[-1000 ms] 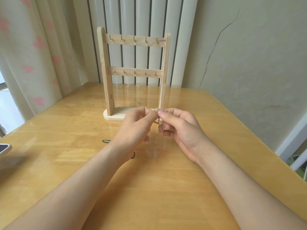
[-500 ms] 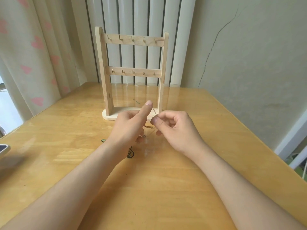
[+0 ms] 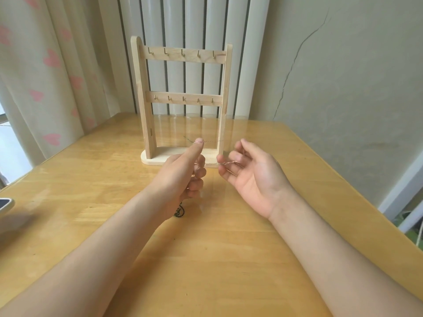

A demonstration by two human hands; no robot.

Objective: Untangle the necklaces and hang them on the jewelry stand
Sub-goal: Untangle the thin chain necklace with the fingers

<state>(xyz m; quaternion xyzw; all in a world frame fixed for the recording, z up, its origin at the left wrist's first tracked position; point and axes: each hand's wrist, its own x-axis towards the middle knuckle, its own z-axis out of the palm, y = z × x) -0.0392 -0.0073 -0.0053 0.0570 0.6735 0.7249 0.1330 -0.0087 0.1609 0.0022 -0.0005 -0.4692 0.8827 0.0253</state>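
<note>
Above the glossy yellow wooden bench [image 3: 229, 252], before the pale wooden jewelry stand [image 3: 142, 99], the left grip [image 3: 180, 177] points its forefinger up, the thin gold chain necklace [image 3: 227, 162] looped over the tip and its lower fingers clenched on the strand, while the right grip [image 3: 251, 177] lies palm-up and relaxed with the chain draped across its fingers.

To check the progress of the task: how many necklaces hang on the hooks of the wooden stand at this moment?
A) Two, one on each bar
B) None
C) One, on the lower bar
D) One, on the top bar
B: every hook on both bars of the jewelry stand is bare, and the thin chain runs in the air between the left hand and the right hand.
</note>
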